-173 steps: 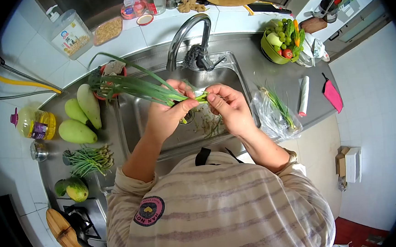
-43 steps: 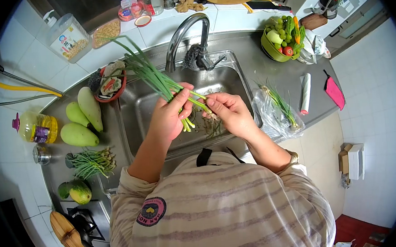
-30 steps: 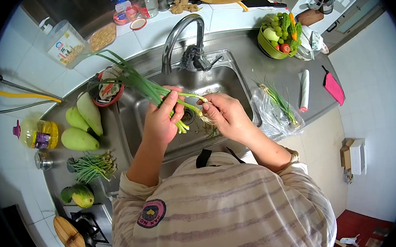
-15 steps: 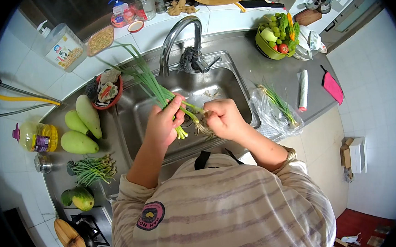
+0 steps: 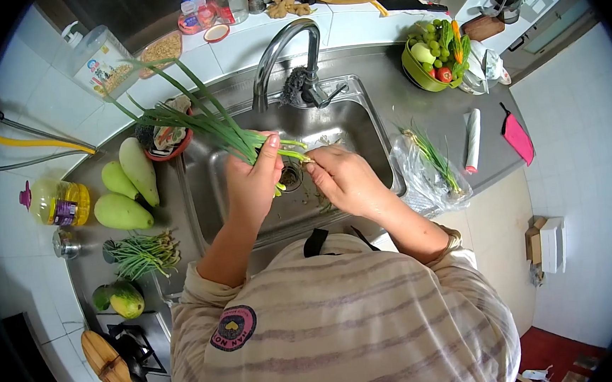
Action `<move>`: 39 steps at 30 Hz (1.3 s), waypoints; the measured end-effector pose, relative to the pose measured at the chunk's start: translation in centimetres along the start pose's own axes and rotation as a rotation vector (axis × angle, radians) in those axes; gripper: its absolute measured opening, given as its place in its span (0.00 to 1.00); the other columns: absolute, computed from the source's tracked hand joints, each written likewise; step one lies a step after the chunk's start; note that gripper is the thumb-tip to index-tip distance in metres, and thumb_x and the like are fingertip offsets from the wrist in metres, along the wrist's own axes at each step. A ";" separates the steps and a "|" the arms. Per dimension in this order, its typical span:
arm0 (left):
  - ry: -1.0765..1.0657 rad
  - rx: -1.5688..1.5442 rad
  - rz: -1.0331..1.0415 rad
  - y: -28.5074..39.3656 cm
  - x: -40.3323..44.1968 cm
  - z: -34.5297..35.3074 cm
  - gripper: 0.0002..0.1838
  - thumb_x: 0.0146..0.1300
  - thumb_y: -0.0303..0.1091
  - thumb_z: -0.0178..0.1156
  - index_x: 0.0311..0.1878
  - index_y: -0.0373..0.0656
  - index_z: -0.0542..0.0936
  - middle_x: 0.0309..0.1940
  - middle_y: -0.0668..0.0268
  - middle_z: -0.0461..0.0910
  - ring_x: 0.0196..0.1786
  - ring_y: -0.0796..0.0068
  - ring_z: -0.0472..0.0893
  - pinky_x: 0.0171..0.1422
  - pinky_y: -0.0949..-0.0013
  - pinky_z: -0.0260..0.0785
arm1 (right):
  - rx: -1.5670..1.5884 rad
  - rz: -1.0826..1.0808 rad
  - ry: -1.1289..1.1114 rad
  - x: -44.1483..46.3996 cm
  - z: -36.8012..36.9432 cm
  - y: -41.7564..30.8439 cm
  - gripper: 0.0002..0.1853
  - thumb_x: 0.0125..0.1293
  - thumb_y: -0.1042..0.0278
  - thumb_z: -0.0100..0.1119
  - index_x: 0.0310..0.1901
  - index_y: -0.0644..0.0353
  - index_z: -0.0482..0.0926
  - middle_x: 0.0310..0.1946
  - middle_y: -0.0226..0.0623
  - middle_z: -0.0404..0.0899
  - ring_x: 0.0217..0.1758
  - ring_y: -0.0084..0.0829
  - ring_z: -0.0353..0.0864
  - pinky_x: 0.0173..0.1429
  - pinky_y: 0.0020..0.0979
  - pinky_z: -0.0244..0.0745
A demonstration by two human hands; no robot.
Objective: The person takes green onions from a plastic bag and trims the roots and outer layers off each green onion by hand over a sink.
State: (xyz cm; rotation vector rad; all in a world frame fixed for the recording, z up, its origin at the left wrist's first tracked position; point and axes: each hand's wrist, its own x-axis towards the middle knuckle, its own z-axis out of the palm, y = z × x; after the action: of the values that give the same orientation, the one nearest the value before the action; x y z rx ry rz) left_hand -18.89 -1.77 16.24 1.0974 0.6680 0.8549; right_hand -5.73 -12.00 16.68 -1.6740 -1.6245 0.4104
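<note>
Over the sink (image 5: 212,222), my left hand (image 5: 254,180) is closed around a bunch of green onions (image 5: 209,127). Their long green leaves fan out toward the upper left, and the pale stem ends stick out on the right side of the fist. My right hand (image 5: 344,178) pinches the end of one stem, its fingertips pressed together there. Bits of trimmings lie in the sink basin near the drain (image 5: 291,178). Above the basin arches the faucet (image 5: 263,70), with a dark scouring pad (image 5: 294,87) behind it.
More green onions (image 5: 431,154) lie on a plastic bag (image 5: 419,190) at right, beside a plastic roll (image 5: 472,140). A green basket (image 5: 415,73) holds vegetables and fruit. On the left are pale gourds (image 5: 123,213), an oil bottle (image 5: 58,203) and a small green onion pile (image 5: 144,254).
My right hand has turned from a fist into a pinch on a stem end. The roots hanging by it no longer show. The onion leaves have swung lower and further left.
</note>
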 end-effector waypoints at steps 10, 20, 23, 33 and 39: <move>-0.079 0.096 -0.017 0.0 -0.7 -0.2 0.08 0.63 0.33 0.56 0.37 0.37 0.73 0.18 0.70 0.70 0.17 0.86 0.65 0.19 0.80 0.56 | -0.011 -0.052 0.031 0.0 1.3 0.9 0.05 0.57 0.72 0.47 0.31 0.66 0.69 0.22 0.50 0.71 0.29 0.52 0.73 0.33 0.43 0.67; -0.020 -0.202 -0.212 -3.0 1.4 -0.9 0.06 0.63 0.31 0.55 0.36 0.38 0.73 0.24 0.69 0.70 0.21 0.84 0.66 0.19 0.80 0.54 | 0.002 -0.213 0.229 0.3 2.3 1.1 0.07 0.54 0.72 0.46 0.24 0.66 0.69 0.18 0.49 0.69 0.21 0.49 0.70 0.27 0.40 0.66; -0.055 -0.337 -0.320 -4.4 2.0 -1.7 0.06 0.63 0.30 0.55 0.35 0.38 0.72 0.24 0.69 0.70 0.21 0.83 0.65 0.20 0.81 0.53 | 0.242 -0.188 0.268 0.0 2.2 0.4 0.09 0.56 0.70 0.44 0.25 0.67 0.69 0.16 0.43 0.67 0.18 0.38 0.67 0.24 0.33 0.62; 0.065 -0.285 -0.137 -3.4 0.9 -1.3 0.05 0.62 0.30 0.56 0.34 0.40 0.73 0.25 0.68 0.71 0.22 0.83 0.65 0.20 0.80 0.52 | 0.455 0.194 0.641 0.0 1.6 3.7 0.16 0.67 0.62 0.37 0.25 0.61 0.68 0.16 0.23 0.62 0.18 0.14 0.56 0.22 0.19 0.50; -0.087 -0.289 -0.119 -1.9 0.5 -1.4 0.06 0.62 0.31 0.55 0.37 0.38 0.72 0.26 0.68 0.70 0.23 0.82 0.67 0.21 0.79 0.54 | -0.138 0.047 0.355 0.2 1.0 8.0 0.17 0.63 0.71 0.49 0.53 0.66 0.70 0.32 0.40 0.76 0.29 0.33 0.75 0.36 0.29 0.71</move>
State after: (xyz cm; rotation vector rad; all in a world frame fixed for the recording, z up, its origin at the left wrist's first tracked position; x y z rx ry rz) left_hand -19.28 -1.08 13.96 0.8216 0.5132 0.7697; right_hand -0.76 -10.80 10.51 -1.7722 -1.3772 0.0182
